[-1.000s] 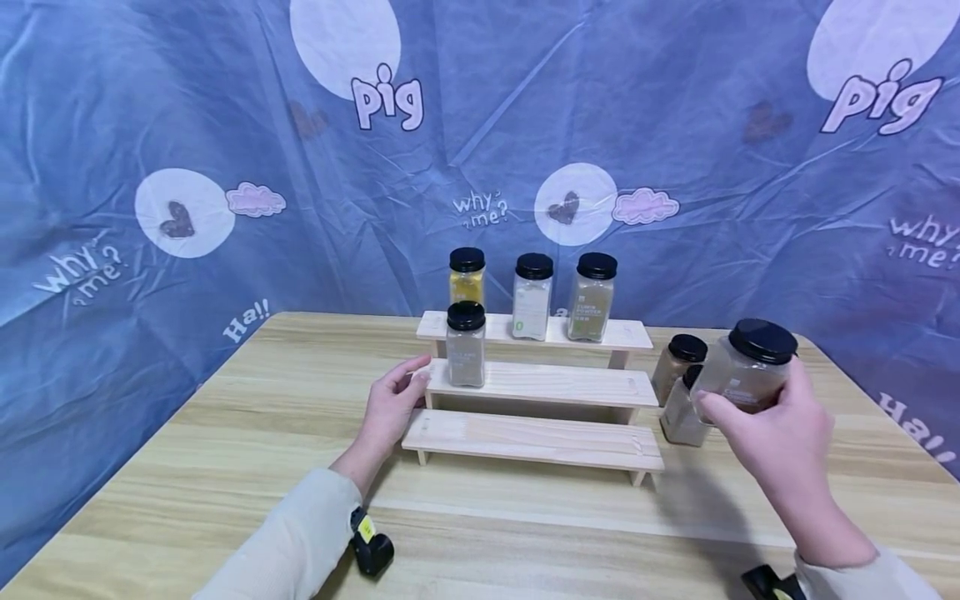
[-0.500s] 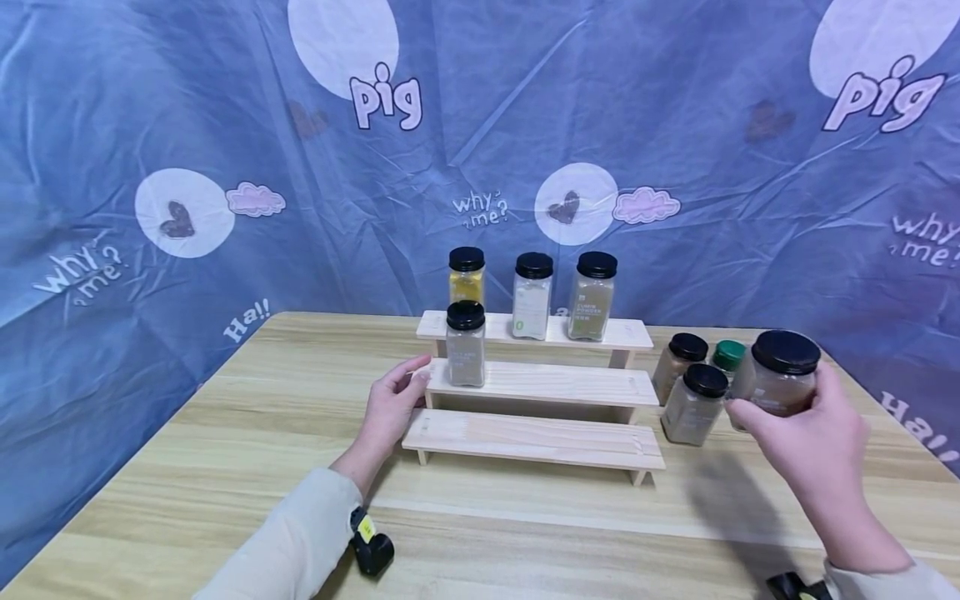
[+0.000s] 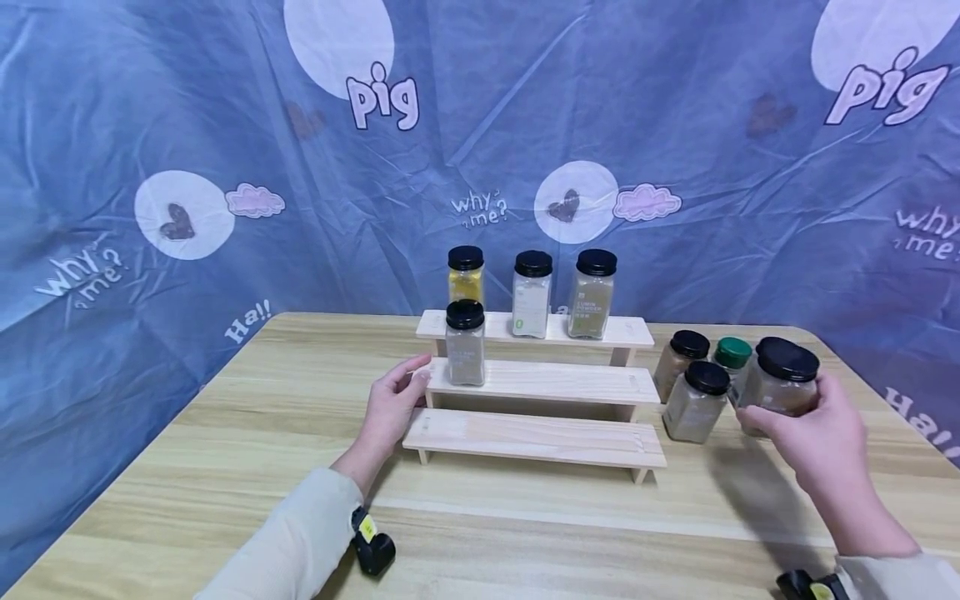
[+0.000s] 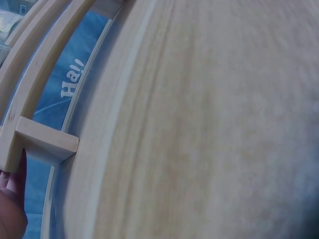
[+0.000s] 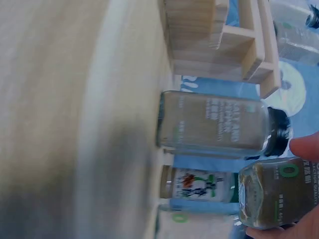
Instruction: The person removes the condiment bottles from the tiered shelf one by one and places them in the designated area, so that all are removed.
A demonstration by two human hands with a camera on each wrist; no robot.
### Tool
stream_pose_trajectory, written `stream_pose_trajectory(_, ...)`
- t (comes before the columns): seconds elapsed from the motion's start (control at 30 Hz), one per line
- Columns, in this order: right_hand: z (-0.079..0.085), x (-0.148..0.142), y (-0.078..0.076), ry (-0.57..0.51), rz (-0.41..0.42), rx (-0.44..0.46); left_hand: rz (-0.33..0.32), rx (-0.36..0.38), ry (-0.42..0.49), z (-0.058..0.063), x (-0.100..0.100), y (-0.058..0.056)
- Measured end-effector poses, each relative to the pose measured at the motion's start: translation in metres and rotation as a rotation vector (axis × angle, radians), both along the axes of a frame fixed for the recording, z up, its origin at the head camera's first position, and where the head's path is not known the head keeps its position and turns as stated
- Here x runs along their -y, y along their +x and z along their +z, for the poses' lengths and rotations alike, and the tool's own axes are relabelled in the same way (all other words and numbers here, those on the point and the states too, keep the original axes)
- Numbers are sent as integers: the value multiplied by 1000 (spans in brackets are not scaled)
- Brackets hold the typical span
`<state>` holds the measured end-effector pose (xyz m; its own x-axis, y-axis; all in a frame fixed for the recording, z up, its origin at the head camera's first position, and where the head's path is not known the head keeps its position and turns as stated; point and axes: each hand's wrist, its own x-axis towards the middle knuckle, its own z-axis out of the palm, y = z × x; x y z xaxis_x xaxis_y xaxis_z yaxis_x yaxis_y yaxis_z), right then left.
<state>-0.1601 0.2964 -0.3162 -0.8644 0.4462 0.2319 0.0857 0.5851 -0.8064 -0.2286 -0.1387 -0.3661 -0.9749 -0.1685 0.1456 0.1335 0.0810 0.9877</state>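
Note:
My right hand [image 3: 821,429] grips a square spice jar [image 3: 776,392] with a black lid and brownish powder. In the right wrist view the held jar [image 5: 279,194] is raised off the table, beside a standing salt and pepper jar [image 5: 214,122]. My left hand [image 3: 393,400] pinches the left end of a three-step wooden rack [image 3: 540,381] at its middle step. On that step stands a jar of greyish powder [image 3: 466,350]. The top step bears a yellow jar [image 3: 466,283], a white jar [image 3: 532,304] and a cumin powder jar [image 3: 591,304].
Right of the rack, a brown-powder jar [image 3: 677,367], a black-lidded jar [image 3: 696,408] and a green-lidded jar [image 3: 732,354] stand close together on the wooden table [image 3: 225,433]. A blue printed cloth [image 3: 420,150] hangs behind.
My right hand has carried its jar rightward and then lower, uncovering the green-lidded jar and the front black-lidded one. My left hand stays on the rack.

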Motion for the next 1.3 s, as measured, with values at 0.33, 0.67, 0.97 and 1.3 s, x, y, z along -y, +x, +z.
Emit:
stream_pose_trajectory(0.33,-17,-14,-13,-61,142,58,-2,6,18,-1,-1,0)
stream_pose_trajectory(0.67,-22,-15,-21,-3,176,132,5,11,4,-1,-1,-1)
stream_pose_trajectory(0.97,-34,-21,-29,-58,203,129,0,6,10,-3,0,-2)
stream_pose_trajectory(1.3,-40,-24,-33,-62,216,141,-2,3,7,-3,0,-3)
